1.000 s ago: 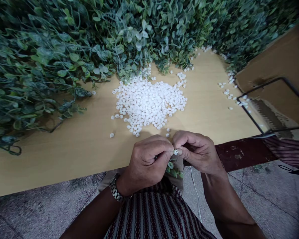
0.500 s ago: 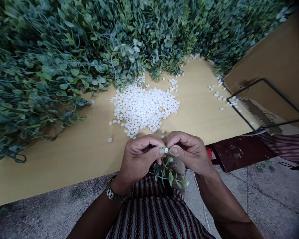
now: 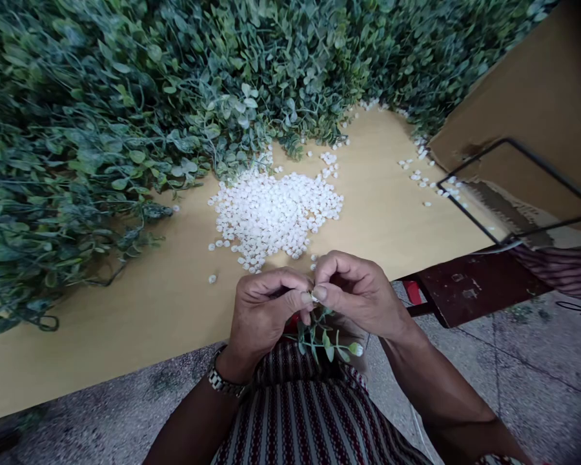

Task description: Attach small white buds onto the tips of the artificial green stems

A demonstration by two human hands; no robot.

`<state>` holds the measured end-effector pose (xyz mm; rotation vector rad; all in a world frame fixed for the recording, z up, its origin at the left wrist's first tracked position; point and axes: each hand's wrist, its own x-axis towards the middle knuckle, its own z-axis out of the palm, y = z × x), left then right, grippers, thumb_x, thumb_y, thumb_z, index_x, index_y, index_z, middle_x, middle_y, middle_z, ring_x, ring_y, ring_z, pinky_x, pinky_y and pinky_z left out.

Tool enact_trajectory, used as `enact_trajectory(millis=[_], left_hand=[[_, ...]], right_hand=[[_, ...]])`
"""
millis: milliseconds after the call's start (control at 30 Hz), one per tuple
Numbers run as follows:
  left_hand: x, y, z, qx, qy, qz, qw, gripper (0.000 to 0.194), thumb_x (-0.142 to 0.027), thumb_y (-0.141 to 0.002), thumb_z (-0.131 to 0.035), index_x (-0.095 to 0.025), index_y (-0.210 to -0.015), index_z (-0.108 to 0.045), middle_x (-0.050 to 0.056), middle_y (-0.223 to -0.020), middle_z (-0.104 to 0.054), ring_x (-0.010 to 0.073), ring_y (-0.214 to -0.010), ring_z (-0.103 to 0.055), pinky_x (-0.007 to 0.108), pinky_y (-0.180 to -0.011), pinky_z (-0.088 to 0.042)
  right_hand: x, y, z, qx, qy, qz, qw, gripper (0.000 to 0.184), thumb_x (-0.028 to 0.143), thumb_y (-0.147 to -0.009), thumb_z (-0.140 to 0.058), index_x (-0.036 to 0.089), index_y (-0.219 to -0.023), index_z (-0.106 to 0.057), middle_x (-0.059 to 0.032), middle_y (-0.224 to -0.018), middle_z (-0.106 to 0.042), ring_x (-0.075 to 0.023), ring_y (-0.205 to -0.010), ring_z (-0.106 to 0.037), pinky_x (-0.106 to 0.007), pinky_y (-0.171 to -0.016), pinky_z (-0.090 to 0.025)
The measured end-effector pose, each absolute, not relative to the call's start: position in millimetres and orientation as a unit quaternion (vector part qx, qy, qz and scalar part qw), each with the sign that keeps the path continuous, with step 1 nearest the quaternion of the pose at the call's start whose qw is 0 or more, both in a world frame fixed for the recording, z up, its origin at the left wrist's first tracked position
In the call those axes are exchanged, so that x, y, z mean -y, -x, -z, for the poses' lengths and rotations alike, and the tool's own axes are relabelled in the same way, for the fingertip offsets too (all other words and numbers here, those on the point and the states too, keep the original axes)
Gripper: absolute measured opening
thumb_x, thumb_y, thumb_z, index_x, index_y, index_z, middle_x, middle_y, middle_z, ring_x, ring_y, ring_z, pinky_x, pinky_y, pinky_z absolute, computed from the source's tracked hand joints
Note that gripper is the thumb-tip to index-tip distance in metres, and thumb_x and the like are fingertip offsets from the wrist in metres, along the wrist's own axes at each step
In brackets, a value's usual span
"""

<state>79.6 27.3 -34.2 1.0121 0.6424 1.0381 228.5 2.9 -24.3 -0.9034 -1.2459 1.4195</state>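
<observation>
My left hand (image 3: 264,313) is closed in a pinch on an artificial leafy sprig (image 3: 328,345), whose green leaves hang below the fingers. A white bud (image 3: 356,349) tips one of its lower stems. My right hand (image 3: 361,294) pinches a small white bead-like piece (image 3: 314,298) against the sprig, thumb and forefinger meeting the left fingertips. The fingers partly cover that piece and the stem end. Just beyond both hands, a heap of small white bead-like pieces (image 3: 274,213) lies on the table.
A thick mass of artificial greenery (image 3: 174,97) fills the back of the tan table (image 3: 164,310). At the right stand a cardboard sheet (image 3: 527,97) and a black wire frame (image 3: 556,184). Below them is a dark red board (image 3: 479,290). A striped cloth (image 3: 561,271) shows at the right edge.
The right fingers have closed over the white piece, which showed plainly between the hands before. Both hands have shifted slightly left in view, and the camera view has turned a little.
</observation>
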Motion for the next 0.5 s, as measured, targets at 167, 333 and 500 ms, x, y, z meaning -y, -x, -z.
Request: enact_trajectory(millis=[167, 333, 500], left_hand=[[-26, -82, 39, -0.299, -0.475, -0.466, 0.684, 0.007, -0.013, -0.071, -0.072, -0.015, -0.065, -0.069, -0.002, -0.055, -0.061, 0.0081, -0.042, -0.055, 0.019, -0.041, -0.046], [-25, -79, 37, -0.268, -0.48, -0.477, 0.685, 0.002, -0.013, -0.074, -0.068, -0.015, -0.074, -0.068, 0.0, -0.061, -0.063, 0.0095, -0.046, -0.058, 0.022, -0.045, -0.049], [-6, -76, 33, -0.185, -0.605, -0.394, 0.667, 0.008, -0.013, -0.082, -0.058, -0.015, -0.08, -0.065, 0.004, -0.071, -0.065, 0.0109, -0.056, -0.06, 0.023, -0.052, -0.051]], right_hand=[[1, -229, 25, 0.569, 0.41, -0.495, 0.513, 0.013, 0.018, -0.084, -0.059, 0.019, -0.074, -0.052, 0.0042, -0.062, -0.059, -0.0077, -0.054, -0.058, -0.021, -0.051, -0.046], [5, -244, 27, 0.606, 0.418, -0.368, 0.568, 0.006, 0.018, -0.084, -0.06, 0.019, -0.078, -0.059, 0.0019, -0.065, -0.056, -0.0101, -0.06, -0.053, -0.024, -0.054, -0.043], [11, -265, 38, 0.548, 0.517, -0.272, 0.599, 0.012, 0.028, -0.085, -0.059, 0.02, -0.075, -0.059, 0.0007, -0.065, -0.054, -0.0128, -0.061, -0.051, -0.026, -0.055, -0.04]])
